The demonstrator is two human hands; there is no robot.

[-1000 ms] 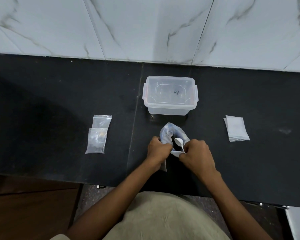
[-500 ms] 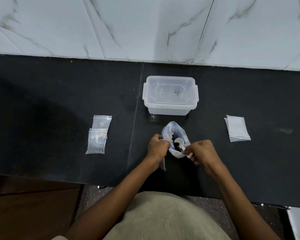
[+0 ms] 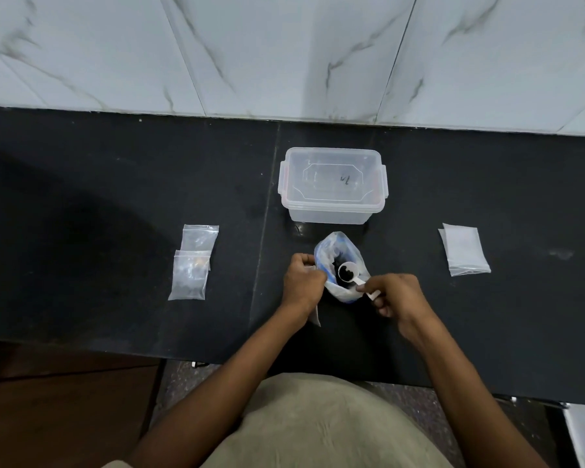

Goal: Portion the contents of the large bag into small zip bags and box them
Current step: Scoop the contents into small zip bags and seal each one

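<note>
**Scoop loaded over open bag mouth**

While held at the middle of the black counter (image 3: 81, 184), large bag (image 3: 341, 265) observed standing open, mouth upward. Left rim of bag pinched by left hand (image 3: 301, 282), fingers curled tight round the plastic; a strip of clear plastic seen trailing below that wrist, identity not resolved. Handle of white scoop (image 3: 348, 273) pinched between thumb and forefinger of right hand (image 3: 394, 295), remaining fingers loosely curled beneath. Scoop bowl positioned just beyond the right-hand grip, toward the left hand, over the bag mouth, and carrying dark granular material. More dark material noted inside the bag beside the bowl. Whether bowl touched the bag wall not determined.

Clear lidded box (image 3: 333, 184) recorded straight beyond the gripped bag, near it but apart, lid on, a small dark mark visible on the lid. Two small zip bags (image 3: 191, 265) lying well off to the outer side of the left hand, overlapping, the nearer one showing dark contents at its lower end. Stack of flat unfilled zip bags (image 3: 465, 249) lying well off to the outer side of the right hand. Marbled white wall tiles (image 3: 284, 52) noted behind the counter.
</note>
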